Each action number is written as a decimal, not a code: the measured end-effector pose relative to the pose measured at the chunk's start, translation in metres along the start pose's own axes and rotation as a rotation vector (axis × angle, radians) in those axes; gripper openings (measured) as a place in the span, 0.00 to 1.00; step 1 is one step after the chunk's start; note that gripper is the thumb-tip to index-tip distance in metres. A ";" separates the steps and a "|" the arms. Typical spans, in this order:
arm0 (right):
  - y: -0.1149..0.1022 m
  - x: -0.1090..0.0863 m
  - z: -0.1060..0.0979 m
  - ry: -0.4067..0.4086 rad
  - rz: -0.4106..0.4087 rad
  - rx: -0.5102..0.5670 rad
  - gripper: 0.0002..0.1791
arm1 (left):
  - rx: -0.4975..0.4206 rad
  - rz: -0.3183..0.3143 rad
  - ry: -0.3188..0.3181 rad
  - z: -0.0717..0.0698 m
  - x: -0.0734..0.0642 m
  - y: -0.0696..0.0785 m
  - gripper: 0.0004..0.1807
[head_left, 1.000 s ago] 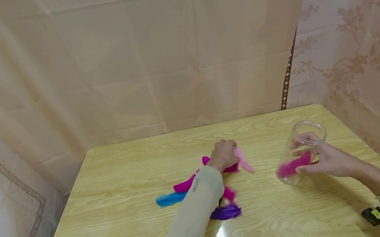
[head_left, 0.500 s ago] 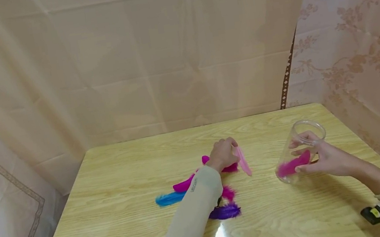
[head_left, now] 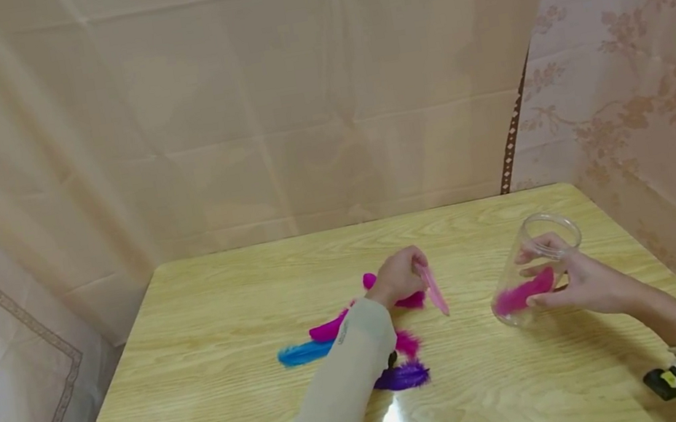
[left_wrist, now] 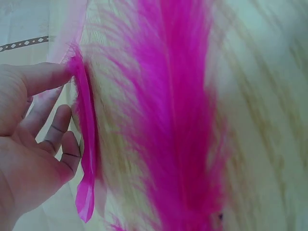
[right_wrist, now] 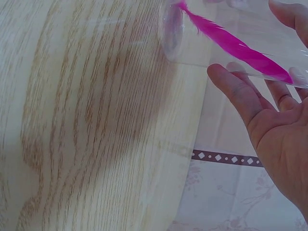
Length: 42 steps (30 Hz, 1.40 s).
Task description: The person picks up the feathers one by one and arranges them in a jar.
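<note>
My left hand (head_left: pixel 400 276) pinches a pale pink feather (head_left: pixel 434 292), which hangs tilted from its fingertips just over the table. In the left wrist view, a magenta feather (left_wrist: pixel 86 144) runs alongside the fingers, and another large magenta feather (left_wrist: pixel 178 120) fills the middle, close to the camera. My right hand (head_left: pixel 582 283) grips a clear plastic jar (head_left: pixel 514 275), mouth up and leaning to the right. Inside the jar, a magenta feather (head_left: pixel 526 293) lies slanted; it shows through the wall in the right wrist view too. Some loose feathers are partly hidden under the left forearm.
Around the left arm lie a blue feather (head_left: pixel 304 353), a purple feather (head_left: pixel 404 377) and several magenta ones (head_left: pixel 328 328) on the wooden table (head_left: pixel 193 300). Behind the table hangs a beige curtain (head_left: pixel 307 98); a floral cloth (head_left: pixel 639 60) covers the right side.
The left hand has lifted slightly and turned, and the pale pink feather has swung from lying slanted to hanging steeper. The right hand and jar have stayed put.
</note>
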State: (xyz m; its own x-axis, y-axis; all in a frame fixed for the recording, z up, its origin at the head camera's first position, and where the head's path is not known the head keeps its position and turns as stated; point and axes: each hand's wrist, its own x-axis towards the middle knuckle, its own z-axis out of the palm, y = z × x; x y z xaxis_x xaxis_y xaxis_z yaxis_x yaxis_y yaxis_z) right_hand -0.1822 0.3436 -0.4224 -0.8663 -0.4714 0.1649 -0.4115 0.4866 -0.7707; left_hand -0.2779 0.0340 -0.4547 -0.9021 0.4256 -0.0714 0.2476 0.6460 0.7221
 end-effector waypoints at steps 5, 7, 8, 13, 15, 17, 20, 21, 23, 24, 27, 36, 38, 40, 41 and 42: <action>0.001 -0.001 0.000 0.004 -0.007 -0.004 0.41 | -0.077 -0.023 -0.005 0.003 0.000 -0.001 0.16; 0.001 0.000 -0.001 0.006 -0.010 -0.013 0.41 | -0.090 -0.035 -0.005 0.003 0.000 -0.001 0.17; 0.001 0.000 -0.001 0.008 -0.011 -0.015 0.41 | -0.091 -0.041 -0.004 0.003 0.000 -0.001 0.17; 0.001 0.001 -0.002 0.002 -0.008 -0.009 0.42 | -0.101 -0.062 -0.010 0.002 0.000 0.000 0.18; 0.000 0.001 -0.002 0.000 -0.005 -0.013 0.42 | -0.104 -0.066 -0.015 0.002 0.000 -0.001 0.18; 0.000 0.001 -0.002 0.002 -0.002 -0.015 0.43 | -0.112 -0.068 -0.021 0.002 0.000 -0.001 0.18; -0.001 0.001 -0.001 0.003 0.000 -0.016 0.42 | -0.127 -0.062 -0.029 0.002 0.000 -0.002 0.19; -0.001 0.001 -0.001 0.003 0.001 -0.013 0.42 | -0.136 -0.059 -0.031 0.001 0.000 -0.002 0.19; -0.001 0.001 -0.001 0.002 0.005 -0.009 0.42 | -0.158 -0.057 -0.037 0.001 0.000 -0.003 0.20; -0.001 0.001 -0.001 0.000 0.005 -0.009 0.42 | -0.174 -0.058 -0.041 0.001 0.000 -0.003 0.21; -0.001 0.001 -0.002 -0.003 0.007 -0.011 0.42 | -0.219 -0.058 -0.050 0.001 -0.001 -0.003 0.21; -0.001 0.000 -0.003 0.003 0.005 -0.040 0.41 | -0.174 -0.091 0.000 0.000 -0.004 0.001 0.24; -0.001 0.000 -0.004 -0.001 0.009 -0.023 0.41 | -0.186 -0.085 0.009 0.000 -0.005 0.001 0.20; -0.001 0.000 -0.004 -0.003 0.012 -0.011 0.41 | -0.187 -0.082 0.018 0.000 -0.004 0.000 0.17; -0.001 0.000 -0.004 -0.004 0.015 -0.006 0.41 | -0.195 -0.085 0.022 0.000 -0.004 0.000 0.15; -0.001 0.000 -0.004 -0.003 0.015 -0.008 0.41 | -0.202 -0.088 0.026 0.000 -0.004 -0.001 0.14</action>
State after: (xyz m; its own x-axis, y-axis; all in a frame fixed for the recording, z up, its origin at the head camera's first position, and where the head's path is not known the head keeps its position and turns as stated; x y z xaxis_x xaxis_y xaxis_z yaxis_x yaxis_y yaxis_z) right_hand -0.1833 0.3459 -0.4190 -0.8714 -0.4665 0.1517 -0.4011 0.4996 -0.7678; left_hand -0.2743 0.0316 -0.4550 -0.9266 0.3549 -0.1239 0.0943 0.5386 0.8372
